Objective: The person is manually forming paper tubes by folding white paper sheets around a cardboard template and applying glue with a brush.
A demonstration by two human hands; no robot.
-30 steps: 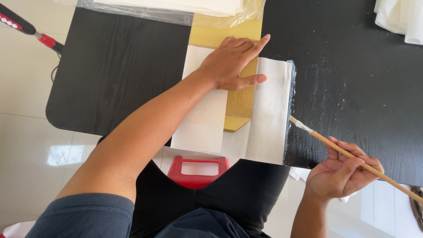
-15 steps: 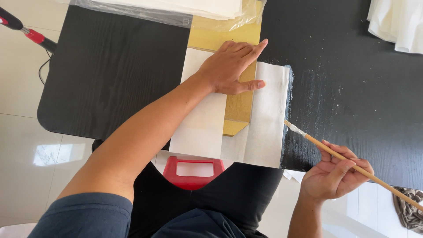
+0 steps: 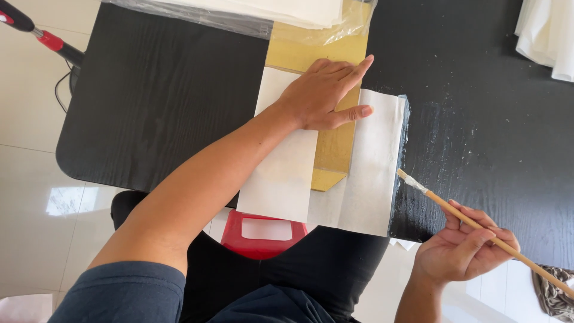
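A black wood-grain table (image 3: 161,101) stands on glossy cream floor tiles (image 3: 30,173) reflecting daylight.

red stool (image 3: 263,234), white cloth (image 3: 547,33), red-black tool (image 3: 39,34)

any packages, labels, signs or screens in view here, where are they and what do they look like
clear plastic bag of white sheets: top edge of the black table, long, flat, glossy.
yellow-brown flat package: mid-table under the left hand, rectangular, partly covered by white paper.
No labels, signs or screens show.
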